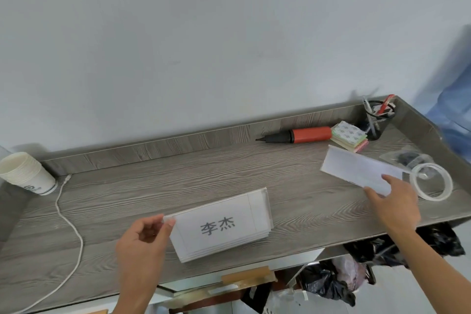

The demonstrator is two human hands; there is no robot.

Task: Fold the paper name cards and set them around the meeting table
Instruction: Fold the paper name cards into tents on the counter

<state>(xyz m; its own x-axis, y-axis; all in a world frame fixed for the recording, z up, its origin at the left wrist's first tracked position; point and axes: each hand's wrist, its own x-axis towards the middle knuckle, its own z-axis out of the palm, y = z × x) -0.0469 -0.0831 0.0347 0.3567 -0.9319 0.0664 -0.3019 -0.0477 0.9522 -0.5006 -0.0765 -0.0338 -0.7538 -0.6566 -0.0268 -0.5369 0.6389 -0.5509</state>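
A stack of white paper name cards (pixel 224 227) lies on the grey wood-grain table (pixel 153 186), its top card printed with two dark characters. My left hand (pixel 145 242) pinches the stack's upper left corner between thumb and fingers. To the right, a folded white card (pixel 356 168) lies flat on the table. My right hand (pixel 392 201) rests on that card's near right end with the fingers spread over it.
A stack of paper cups (pixel 25 173) stands at the left, with a white cable (pixel 71 224) trailing beside it. An orange hand pump (pixel 300 136), sticky notes (pixel 350 136), a pen holder (pixel 377 120) and a clear tape roll (pixel 430 185) sit at the right. Black bags (pixel 382 257) lie below the front edge.
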